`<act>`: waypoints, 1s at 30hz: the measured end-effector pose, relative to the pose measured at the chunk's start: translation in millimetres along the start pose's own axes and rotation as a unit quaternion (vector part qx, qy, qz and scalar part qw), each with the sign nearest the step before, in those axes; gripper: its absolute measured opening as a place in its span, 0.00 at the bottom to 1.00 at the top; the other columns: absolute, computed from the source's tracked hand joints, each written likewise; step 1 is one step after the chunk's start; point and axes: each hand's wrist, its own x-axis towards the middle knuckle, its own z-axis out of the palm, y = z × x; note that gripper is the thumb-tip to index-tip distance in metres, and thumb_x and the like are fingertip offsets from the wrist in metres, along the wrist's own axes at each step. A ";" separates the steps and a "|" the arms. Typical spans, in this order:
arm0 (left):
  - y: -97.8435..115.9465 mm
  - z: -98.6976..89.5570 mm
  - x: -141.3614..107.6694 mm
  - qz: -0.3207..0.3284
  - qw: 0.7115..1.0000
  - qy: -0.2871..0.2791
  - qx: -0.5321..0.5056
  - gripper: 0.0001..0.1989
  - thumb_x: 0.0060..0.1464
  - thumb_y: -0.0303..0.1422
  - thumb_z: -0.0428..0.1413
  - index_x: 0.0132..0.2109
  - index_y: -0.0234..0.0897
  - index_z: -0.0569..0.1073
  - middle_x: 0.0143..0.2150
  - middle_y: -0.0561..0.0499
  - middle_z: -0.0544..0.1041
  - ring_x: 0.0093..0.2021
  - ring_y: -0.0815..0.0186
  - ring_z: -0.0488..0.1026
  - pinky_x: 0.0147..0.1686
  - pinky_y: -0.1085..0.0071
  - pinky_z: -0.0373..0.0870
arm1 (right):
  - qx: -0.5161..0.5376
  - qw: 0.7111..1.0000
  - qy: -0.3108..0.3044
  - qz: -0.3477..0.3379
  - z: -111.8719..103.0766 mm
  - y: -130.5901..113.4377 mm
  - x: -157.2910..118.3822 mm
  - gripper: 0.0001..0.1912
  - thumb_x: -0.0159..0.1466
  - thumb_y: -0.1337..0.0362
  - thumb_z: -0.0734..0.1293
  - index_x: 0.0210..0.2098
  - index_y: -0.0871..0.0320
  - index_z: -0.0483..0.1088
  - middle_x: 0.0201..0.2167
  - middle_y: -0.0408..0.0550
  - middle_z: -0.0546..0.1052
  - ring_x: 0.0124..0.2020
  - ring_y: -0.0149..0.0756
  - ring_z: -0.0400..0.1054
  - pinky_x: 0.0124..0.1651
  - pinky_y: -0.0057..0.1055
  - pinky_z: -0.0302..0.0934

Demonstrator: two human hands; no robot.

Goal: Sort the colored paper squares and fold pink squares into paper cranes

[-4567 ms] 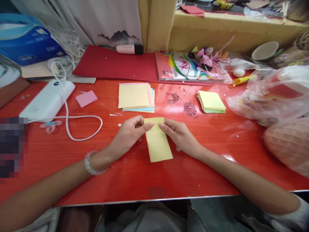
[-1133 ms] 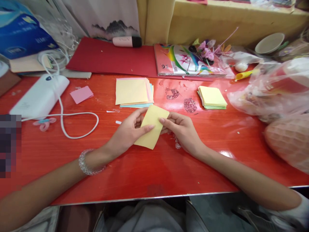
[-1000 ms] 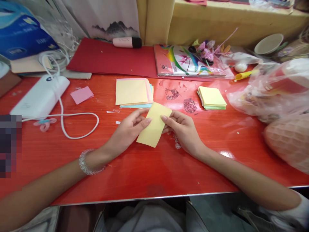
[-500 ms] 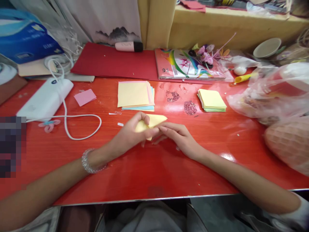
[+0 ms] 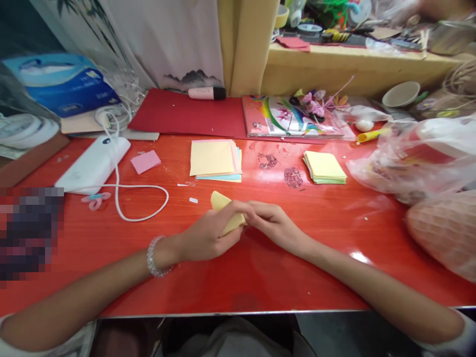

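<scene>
A folded piece of yellow paper (image 5: 220,202) is held just above the red table, in front of the paper stacks. My left hand (image 5: 208,233), with a beaded bracelet at its wrist, is closed around the paper, thumb and fingers on either side. From the right, my right hand (image 5: 277,225) pinches the paper's right end, its fingertips meeting the left fingers. Part of the paper is hidden behind the left fingers. Beyond the hands lies a stack of larger coloured sheets (image 5: 212,157), cream on top. Farther right sits a stack of small yellow and green papers (image 5: 325,166).
At left are a white power bank (image 5: 92,166) with a looped cable and a small pink paper (image 5: 146,161). Red card (image 5: 178,116) and a colourful paper pack (image 5: 297,119) lie at the back. Plastic bags (image 5: 427,148) fill the right side.
My left hand has turned over the paper, its fingers now reaching across it to the right hand. The paper has shifted and shows less. The camera view has tilted up slightly.
</scene>
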 end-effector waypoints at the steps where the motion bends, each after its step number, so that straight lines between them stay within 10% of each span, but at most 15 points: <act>1: 0.0 -0.1 0.9 -0.023 1.000 0.009 0.001 0.16 0.57 0.26 0.47 0.53 0.40 0.60 0.39 0.52 0.73 0.32 0.71 0.69 0.33 0.76 0.67 | 0.015 1.000 -0.009 0.005 0.4 -1.0 0.3 0.12 0.67 0.60 0.59 0.35 0.58 0.70 0.35 0.45 0.73 0.40 0.32 0.69 0.44 0.30 0.63; 9: -10.1 -2.4 7.0 -0.137 0.984 0.041 0.109 0.21 0.59 0.44 0.49 0.57 0.45 0.65 0.38 0.54 0.77 0.30 0.69 0.72 0.31 0.74 0.66 | 0.091 0.992 0.067 0.062 1.1 4.0 1.3 0.11 0.64 0.59 0.63 0.31 0.58 0.70 0.31 0.44 0.73 0.36 0.31 0.68 0.45 0.29 0.62; 12: -14.1 -2.9 6.3 -0.081 0.979 0.100 0.155 0.19 0.59 0.43 0.50 0.54 0.42 0.68 0.42 0.51 0.75 0.40 0.67 0.72 0.40 0.72 0.67 | 0.158 0.983 0.077 0.051 0.1 8.8 1.8 0.09 0.64 0.59 0.63 0.35 0.56 0.73 0.40 0.45 0.72 0.45 0.32 0.67 0.53 0.32 0.59; 20: -10.6 -1.6 1.2 0.122 0.955 0.173 0.209 0.16 0.60 0.22 0.46 0.53 0.37 0.69 0.30 0.54 0.68 0.29 0.75 0.67 0.29 0.81 0.67 | 0.269 0.958 0.082 0.062 2.7 6.8 3.9 0.10 0.58 0.64 0.70 0.40 0.50 0.74 0.56 0.43 0.66 0.52 0.33 0.65 0.56 0.35 0.60; 26: -5.1 0.0 -2.9 0.103 0.978 0.105 0.150 0.16 0.60 0.23 0.47 0.54 0.38 0.66 0.32 0.54 0.75 0.30 0.75 0.72 0.32 0.81 0.68 | 0.256 0.962 -0.027 0.086 -2.7 7.4 3.9 0.12 0.58 0.61 0.70 0.41 0.56 0.75 0.38 0.45 0.77 0.38 0.30 0.72 0.47 0.32 0.66; 30: -11.2 3.8 -3.9 0.099 0.972 0.102 0.189 0.16 0.59 0.21 0.45 0.51 0.38 0.68 0.37 0.51 0.76 0.35 0.72 0.73 0.33 0.79 0.70 | 0.285 0.954 -0.023 0.087 -3.2 5.9 4.4 0.15 0.58 0.55 0.69 0.41 0.57 0.76 0.43 0.49 0.77 0.42 0.35 0.71 0.48 0.36 0.66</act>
